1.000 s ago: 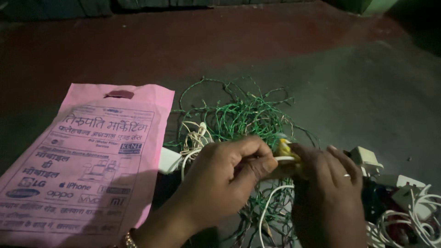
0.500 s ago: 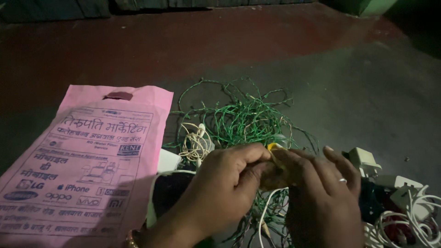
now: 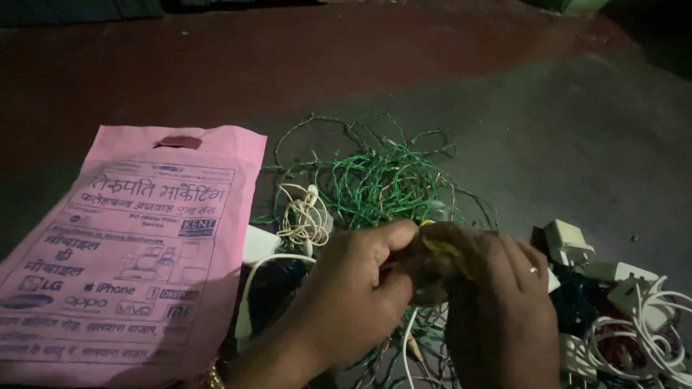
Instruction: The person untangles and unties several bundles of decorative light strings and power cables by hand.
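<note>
Left hand [image 3: 353,284]: fingers curled tight, thumb and forefinger pinching at a small yellow piece [image 3: 441,246] where the 2 hands meet.
Right hand [image 3: 497,295]: closed around the same yellow piece from the other side, knuckles up, a ring on 1 finger.
Yellow piece: held between both hands above the wire heap, mostly hidden by fingers; only a sliver shows, its kind cannot be told.
White cord [image 3: 407,346]: hangs down from under the joined hands over the lower green strands; whether it joins the yellow piece cannot be told.
Green wire [image 3: 375,180]: a loose tangled heap on the floor, just beyond and under the hands.
Cream cord [image 3: 303,216]: a small coiled bundle at the left edge of the green tangle, beside the bag.
Pink bag [image 3: 130,245]: flat on the floor left of the hands, printed, with a cut handle slot at its far end; the left wrist lies near its lower right corner.
Chargers [image 3: 569,241]: white plugs and looped white cables piled to the right of the right hand.
Floor [image 3: 562,130]: dark, grey near the wires, reddish farther off; dim light.
</note>
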